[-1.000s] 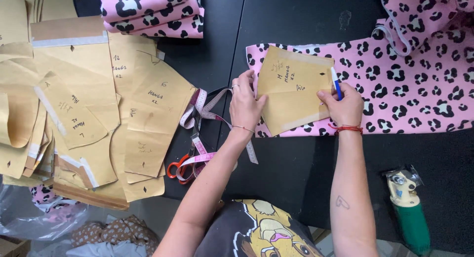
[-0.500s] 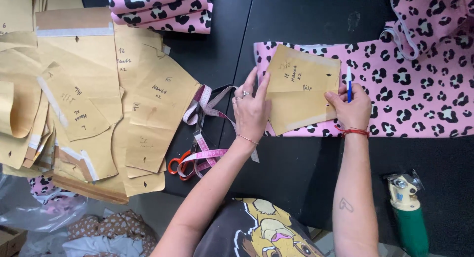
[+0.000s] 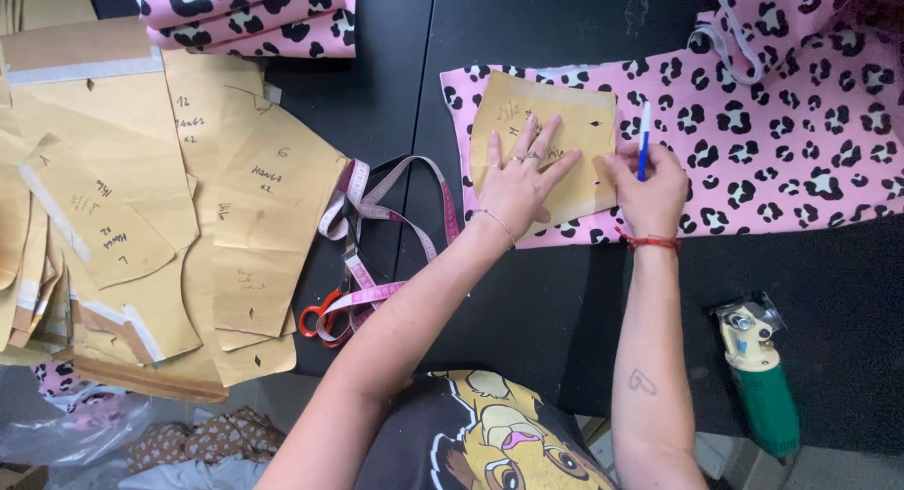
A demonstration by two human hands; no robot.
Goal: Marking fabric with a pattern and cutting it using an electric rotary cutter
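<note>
Head view | our left hand [image 3: 520, 177], fingers spread flat, pins the tan paper pattern piece [image 3: 544, 149] on pink leopard-print fabric [image 3: 753, 142] so it cannot slide | our right hand [image 3: 652, 187] pinches a blue pen [image 3: 644, 140] upright at the pattern's edge | pink tape measure [image 3: 377, 217] lies left.

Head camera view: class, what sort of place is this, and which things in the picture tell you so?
Most likely a sewing or garment-cutting workroom. Brown paper pattern pieces are piled on a black table, a pink tape measure lies beside them, and the left hand presses one pattern piece onto pink spotted fabric.
</note>
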